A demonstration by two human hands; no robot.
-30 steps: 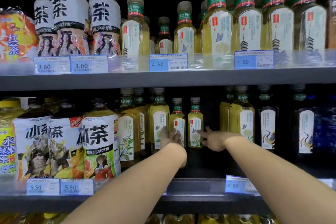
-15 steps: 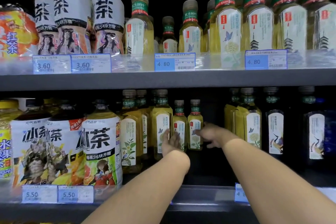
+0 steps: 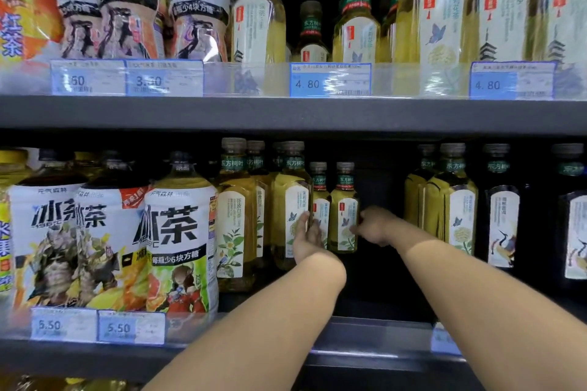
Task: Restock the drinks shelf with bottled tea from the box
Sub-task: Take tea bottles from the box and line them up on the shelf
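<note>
Two small yellow tea bottles stand side by side deep on the middle shelf [image 3: 365, 355]. My left hand [image 3: 306, 240] reaches in with fingers pointing up, pressing against the left small bottle [image 3: 319, 197]. My right hand [image 3: 378, 225] has curled fingers and grips the right side of the right small bottle [image 3: 343, 216]. Both forearms stretch in from below. The box is out of view.
Taller yellow tea bottles [image 3: 290, 200] stand just left of my left hand, and more [image 3: 451, 209] sit to the right beside dark tea bottles [image 3: 503, 222]. Big iced-tea bottles [image 3: 178, 247] fill the left. The upper shelf [image 3: 286, 114] hangs close overhead.
The view has moved closer to the shelf. My right hand went from one finger pointing at the right small bottle to curled fingers on its side. My left hand stays against the left one.
</note>
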